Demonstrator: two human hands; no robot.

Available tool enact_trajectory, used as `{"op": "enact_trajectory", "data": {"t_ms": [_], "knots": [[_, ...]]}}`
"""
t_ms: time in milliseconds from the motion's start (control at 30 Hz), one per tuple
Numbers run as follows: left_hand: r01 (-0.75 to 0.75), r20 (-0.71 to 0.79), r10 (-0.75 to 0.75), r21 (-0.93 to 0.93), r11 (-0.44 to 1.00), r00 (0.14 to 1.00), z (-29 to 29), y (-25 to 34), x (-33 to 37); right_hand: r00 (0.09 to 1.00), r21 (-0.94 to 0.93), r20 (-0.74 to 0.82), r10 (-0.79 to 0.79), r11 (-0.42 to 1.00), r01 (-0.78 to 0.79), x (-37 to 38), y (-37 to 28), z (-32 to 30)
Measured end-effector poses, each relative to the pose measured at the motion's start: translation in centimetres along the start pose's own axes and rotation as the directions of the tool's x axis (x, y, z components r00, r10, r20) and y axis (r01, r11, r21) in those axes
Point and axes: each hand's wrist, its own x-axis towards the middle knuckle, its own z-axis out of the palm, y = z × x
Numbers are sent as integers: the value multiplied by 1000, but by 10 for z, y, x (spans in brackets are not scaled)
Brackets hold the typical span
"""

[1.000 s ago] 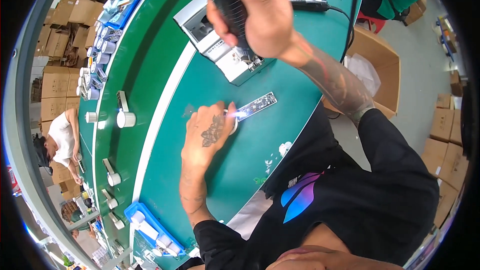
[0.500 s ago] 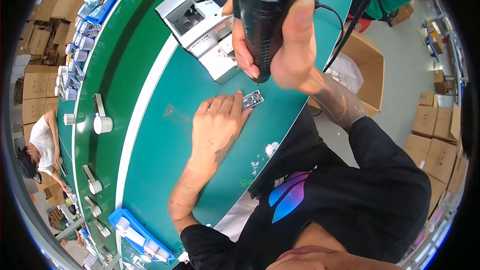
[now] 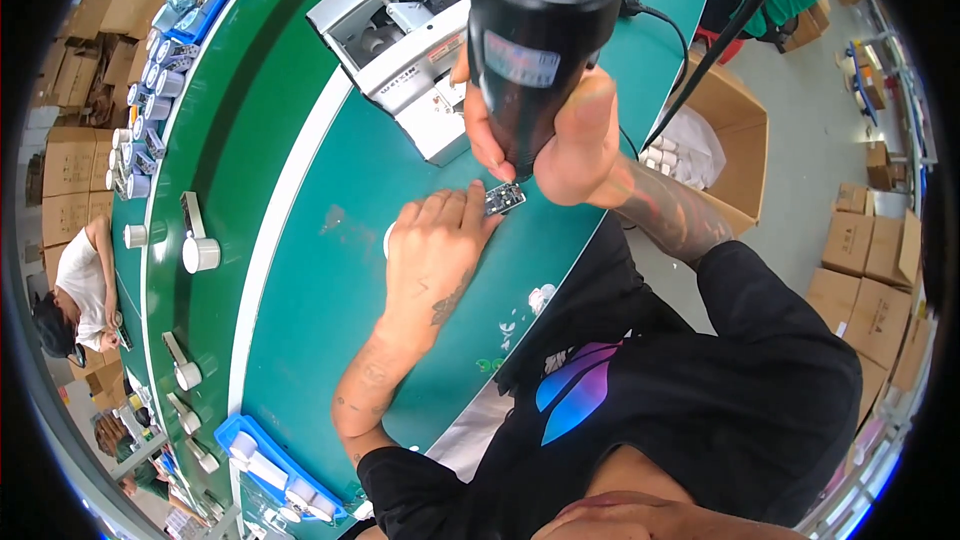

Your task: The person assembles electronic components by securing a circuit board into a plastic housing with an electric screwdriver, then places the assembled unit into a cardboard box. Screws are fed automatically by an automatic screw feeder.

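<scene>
My right hand (image 3: 578, 145) is wrapped round an upright black electric screwdriver (image 3: 540, 15). Its lower end is down at the exposed circuit board (image 3: 506, 198) of a small device, and the tip itself is hidden. My left hand (image 3: 435, 255) lies over that device on the bench, fingers together, holding it down. Most of the device is covered by the hand; a bit of its white rounded part (image 3: 388, 242) shows past the knuckles. Just beyond both hands stands a grey open-topped machine, apparently a screw feeder (image 3: 400, 50).
Left of the green bench (image 3: 310, 340) runs a green conveyor belt (image 3: 215, 320) carrying white round-ended devices (image 3: 201, 254). A blue tray (image 3: 270, 460) with similar parts sits near left. Right of the bench is an open carton (image 3: 745, 140). A black cable (image 3: 725, 35) hangs nearby. Other people work around.
The screwdriver has come down onto the circuit board, its top tilting into view. My left hand stays nearly in place. Across the belt, a person's arm has drawn in.
</scene>
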Motion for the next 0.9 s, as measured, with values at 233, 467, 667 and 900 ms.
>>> {"op": "enact_trajectory", "data": {"t_ms": [233, 467, 667, 900], "knots": [[5, 37, -6, 13, 1000, 999, -1, -1, 0, 999, -12, 31, 24, 1000, -24, -4, 2, 2], [-35, -14, 36, 21, 999, 999, 7, -6, -1, 996, 86, 20, 90, 992, -92, -8, 6, -11], [12, 27, -13, 18, 1000, 1000, -1, 3, -2, 993, 250, -116, -17, 967, 46, 47, -37, 10], [-21, -23, 21, -4, 1000, 1000, 4, -1, -1, 996, -138, -27, -90, 987, 85, 68, -4, 6]]}}
